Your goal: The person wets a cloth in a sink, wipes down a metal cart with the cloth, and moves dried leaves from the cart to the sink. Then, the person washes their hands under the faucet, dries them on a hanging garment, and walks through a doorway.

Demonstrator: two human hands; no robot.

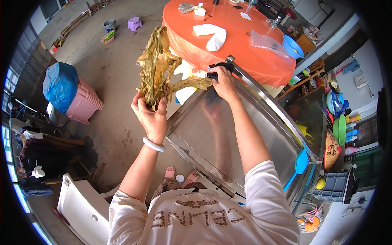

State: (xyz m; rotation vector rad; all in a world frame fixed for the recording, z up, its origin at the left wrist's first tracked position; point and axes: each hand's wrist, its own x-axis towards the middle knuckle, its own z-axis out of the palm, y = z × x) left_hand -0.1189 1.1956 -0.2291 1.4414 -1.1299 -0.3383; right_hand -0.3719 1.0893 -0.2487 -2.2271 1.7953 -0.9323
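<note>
My left hand point(151, 116) is wrapped round the lower end of a bunch of yellow-brown, wrinkled dried leaves point(157, 67), raised beside the metal counter. One strand of the leaves stretches right to my right hand point(223, 83). The fingers of that hand are closed on a black cloth point(220, 68) near the far corner of the counter; whether they also grip the strand's end cannot be made out. Below my right arm lies the shiny steel counter top point(196, 134), which reflects the arm.
Ahead stands a round table with an orange cover point(183, 26), holding a white cloth point(214, 34) and a blue basin point(292, 47). A blue ladle point(301, 162) lies at the counter's right edge. Stacked pink stools point(85, 102) stand left, a white sink point(83, 208) lower left.
</note>
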